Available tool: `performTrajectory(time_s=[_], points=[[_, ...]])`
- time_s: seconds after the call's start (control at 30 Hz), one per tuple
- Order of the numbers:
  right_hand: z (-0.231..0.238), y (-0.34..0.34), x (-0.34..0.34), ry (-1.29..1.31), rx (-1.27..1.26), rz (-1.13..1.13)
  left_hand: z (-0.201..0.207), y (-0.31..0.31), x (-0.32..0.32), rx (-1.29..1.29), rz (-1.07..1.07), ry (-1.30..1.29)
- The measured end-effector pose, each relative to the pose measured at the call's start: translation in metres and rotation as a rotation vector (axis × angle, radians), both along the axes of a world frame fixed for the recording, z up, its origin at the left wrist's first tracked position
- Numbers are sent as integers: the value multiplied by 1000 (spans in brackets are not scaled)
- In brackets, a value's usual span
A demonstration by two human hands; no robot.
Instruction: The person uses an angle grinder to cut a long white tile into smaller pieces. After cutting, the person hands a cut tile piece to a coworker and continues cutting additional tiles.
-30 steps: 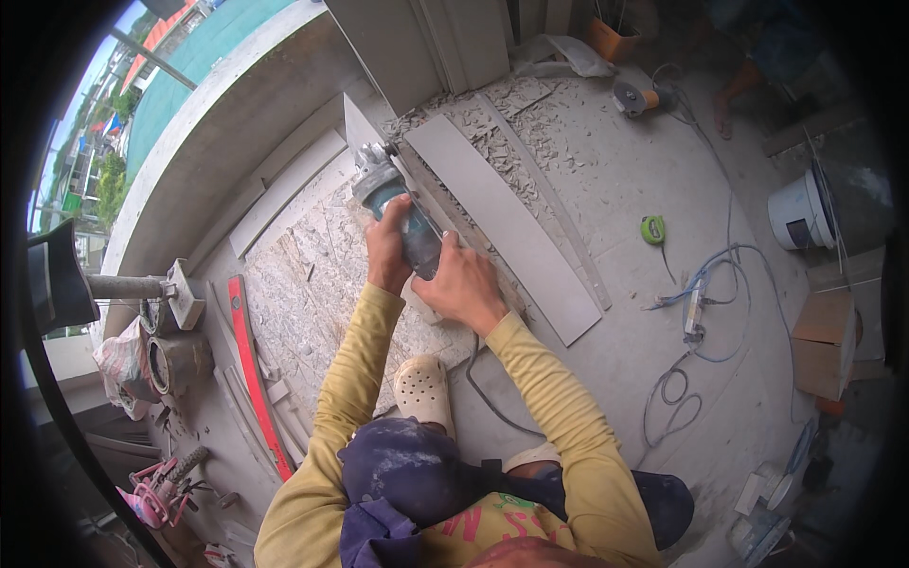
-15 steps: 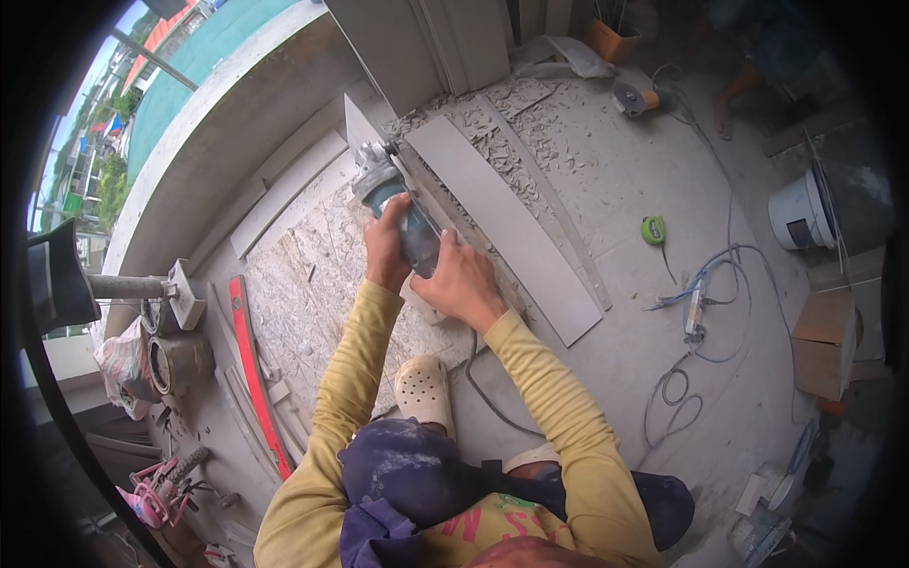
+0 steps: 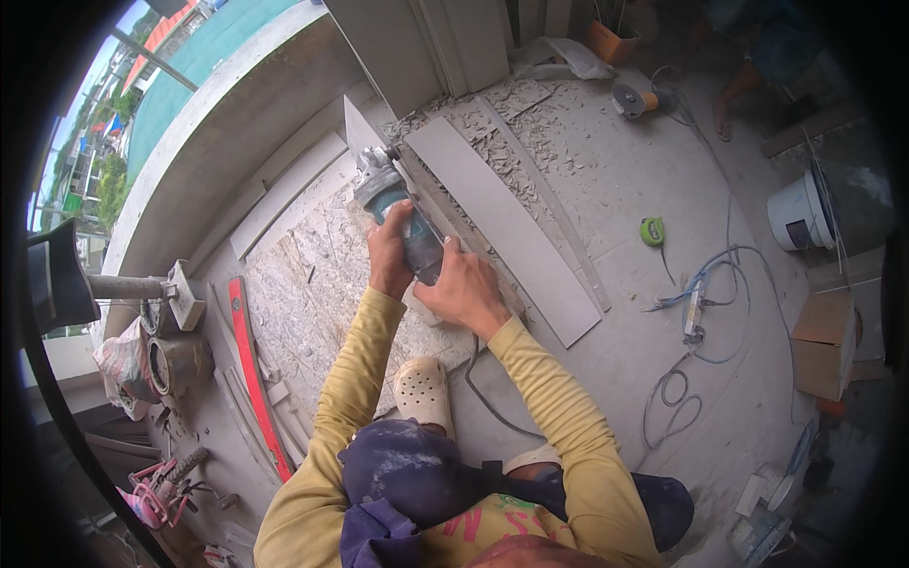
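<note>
Both my hands are on an angle grinder [image 3: 381, 182] with a metal head and a blue-green and dark body. My left hand [image 3: 388, 257] wraps round the body from the left, thumb on top. Closed at the rear end of the tool is my right hand [image 3: 466, 292], its fingertips near a thin tile edge. The grinder's head lies against a narrow, pale, pointed tile piece [image 3: 358, 125]; the contact of the disc is hidden. Under the tool is a dusty, scratched board [image 3: 303, 284]. A long grey tile strip [image 3: 507, 227] lies to its right.
A red spirit level [image 3: 248, 364] lies at the left. Tile chips [image 3: 516, 151] litter the floor ahead. To the right are a second grinder [image 3: 632, 100], a green tape measure [image 3: 652, 230], a power strip with cables [image 3: 694, 312] and a white bucket [image 3: 800, 213]. Another person's foot [image 3: 721, 121] shows far right.
The grinder and both hands have shifted slightly toward me. My grip is the same, and the surrounding things have stayed in place.
</note>
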State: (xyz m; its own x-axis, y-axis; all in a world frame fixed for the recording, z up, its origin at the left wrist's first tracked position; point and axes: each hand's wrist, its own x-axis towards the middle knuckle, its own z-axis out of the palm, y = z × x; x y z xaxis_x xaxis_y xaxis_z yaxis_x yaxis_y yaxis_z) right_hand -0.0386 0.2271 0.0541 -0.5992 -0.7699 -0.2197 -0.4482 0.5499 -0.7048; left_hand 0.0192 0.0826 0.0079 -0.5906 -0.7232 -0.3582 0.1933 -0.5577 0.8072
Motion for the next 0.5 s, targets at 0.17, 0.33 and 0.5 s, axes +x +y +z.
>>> performTrajectory(time_s=[0.17, 0.33, 0.5], points=[[-3, 3, 2, 19, -23, 0, -4, 1, 2, -12, -2, 33], [-4, 6, 5, 32, -11, -8, -4, 3, 3, -23, 0, 33], [-2, 10, 6, 33, -27, -6, -3, 8, 4, -31, 0, 29]])
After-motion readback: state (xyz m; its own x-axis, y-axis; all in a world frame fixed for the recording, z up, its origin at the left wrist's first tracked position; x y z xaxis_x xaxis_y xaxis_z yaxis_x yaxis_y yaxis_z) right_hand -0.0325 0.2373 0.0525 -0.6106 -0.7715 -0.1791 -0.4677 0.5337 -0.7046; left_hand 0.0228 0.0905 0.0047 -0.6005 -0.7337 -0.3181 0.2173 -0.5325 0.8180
